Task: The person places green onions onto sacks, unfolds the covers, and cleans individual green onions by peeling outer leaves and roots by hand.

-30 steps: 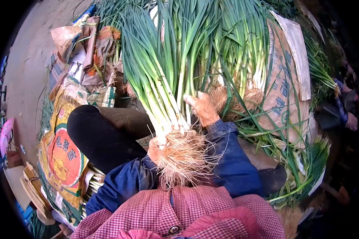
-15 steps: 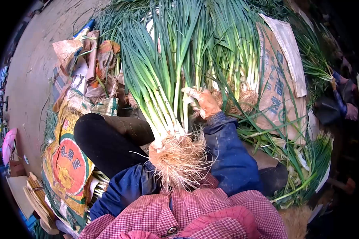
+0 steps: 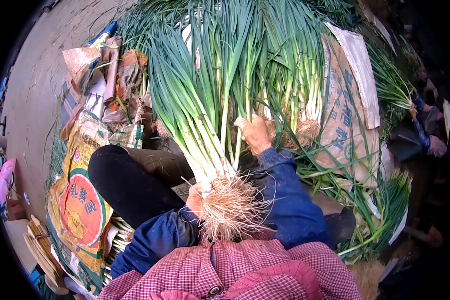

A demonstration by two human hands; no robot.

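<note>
A bunch of green onions [image 3: 200, 135] lies slanting over my lap, green leaves away from me and a tangle of pale roots [image 3: 230, 206] close to my chest. My left hand [image 3: 195, 199] is wrapped round its white base, partly hidden by the roots. My right hand [image 3: 255, 134] is at the right side of the bunch, its fingers closed at a stalk. More onions with roots [image 3: 307, 131] lie beyond, to the right.
A yellow printed sack [image 3: 80, 210] is at the left, near crumpled wrappings [image 3: 110, 85]. A brown paper sack [image 3: 346, 115] and loose leaves [image 3: 370, 215] lie at the right. Another person's hand [image 3: 437, 146] shows at the far right.
My right hand first moved down a little with spread fingers, then closed at the stalk again. My left hand has kept its hold on the bunch. The view has shifted slightly.
</note>
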